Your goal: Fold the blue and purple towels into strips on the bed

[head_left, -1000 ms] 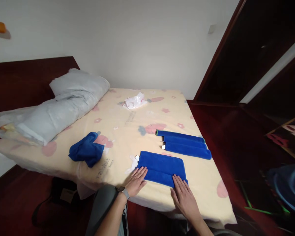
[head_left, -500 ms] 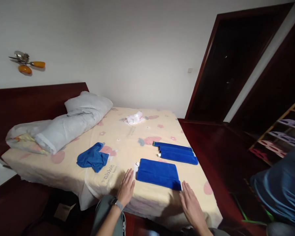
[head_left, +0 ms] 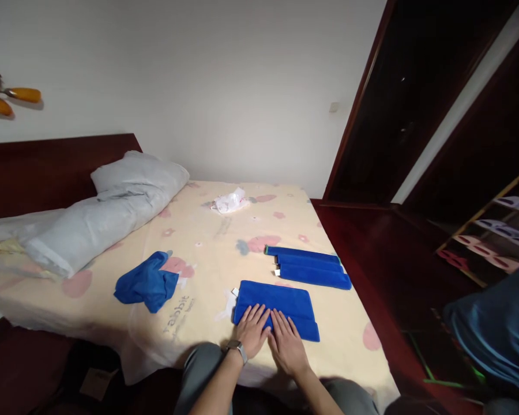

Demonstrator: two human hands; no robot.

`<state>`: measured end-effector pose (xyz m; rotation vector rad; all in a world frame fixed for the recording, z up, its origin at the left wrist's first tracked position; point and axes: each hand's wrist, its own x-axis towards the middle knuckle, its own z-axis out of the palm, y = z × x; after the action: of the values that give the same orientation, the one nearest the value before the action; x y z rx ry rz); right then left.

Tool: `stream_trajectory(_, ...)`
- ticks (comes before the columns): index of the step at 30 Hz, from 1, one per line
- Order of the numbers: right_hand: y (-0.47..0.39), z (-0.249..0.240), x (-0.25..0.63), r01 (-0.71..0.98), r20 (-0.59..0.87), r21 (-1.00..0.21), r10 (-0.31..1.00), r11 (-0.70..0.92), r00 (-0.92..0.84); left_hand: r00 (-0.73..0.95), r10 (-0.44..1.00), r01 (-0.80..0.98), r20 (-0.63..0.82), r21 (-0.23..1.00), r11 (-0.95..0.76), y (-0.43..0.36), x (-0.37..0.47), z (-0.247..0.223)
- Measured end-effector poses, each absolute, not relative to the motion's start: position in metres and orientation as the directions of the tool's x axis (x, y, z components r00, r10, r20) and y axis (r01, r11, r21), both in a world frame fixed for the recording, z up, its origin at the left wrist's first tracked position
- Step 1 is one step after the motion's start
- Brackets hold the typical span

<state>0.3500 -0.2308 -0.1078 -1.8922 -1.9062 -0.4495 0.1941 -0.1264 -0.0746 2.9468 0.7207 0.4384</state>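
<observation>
A folded blue towel (head_left: 281, 297) lies flat near the bed's front edge, with a small white tag at its left side. My left hand (head_left: 254, 331) rests on its near left part, fingers out flat. Close beside it, my right hand (head_left: 288, 343) presses the near middle of the same towel, fingers also stretched. Beyond it are more folded blue towels (head_left: 309, 268), laid in narrow strips. A crumpled blue cloth (head_left: 147, 282) sits to the left.
The bed (head_left: 216, 248) has a patterned cream sheet. A white plastic bag (head_left: 230, 201) lies farther back, and a grey-white quilt (head_left: 108, 213) is bunched by the headboard (head_left: 60, 161). At right stand a shoe rack (head_left: 486, 216) and a person in blue clothing (head_left: 497, 328).
Both hands have moved inward from the towel's two sides and now lie on top of it, nearly touching. The view has shifted slightly right.
</observation>
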Motion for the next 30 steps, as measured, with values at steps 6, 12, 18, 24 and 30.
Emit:
stream_trajectory(6,-0.248,-0.099,0.375,0.988,0.43,-0.157,0.9,-0.007,0.075,0.876,0.437,0.413,0.207,0.149,-0.899,-0.103,0.163,-0.071)
stream_trajectory(12,-0.29,-0.121,0.414,0.983,0.451,-0.114,0.874,-0.147,0.183,0.846,0.498,0.477,0.188,0.148,-0.866,-0.096,0.136,-0.082)
stream_trajectory(18,-0.295,-0.132,0.427,0.98,0.441,-0.142,0.878,-0.136,0.186,0.787,0.573,0.55,0.231,0.157,-0.82,-0.102,0.121,-0.089)
stream_trajectory(24,-0.293,-0.13,0.422,0.978,0.451,-0.142,0.869,-0.154,0.203,0.772,0.583,0.563,0.254,0.153,-0.812,-0.107,0.123,-0.081)
stream_trajectory(30,-0.296,-0.126,0.421,0.98,0.435,-0.114,0.879,-0.161,0.195,0.775,0.583,0.559,0.242,0.168,-0.812,-0.107,0.124,-0.082)
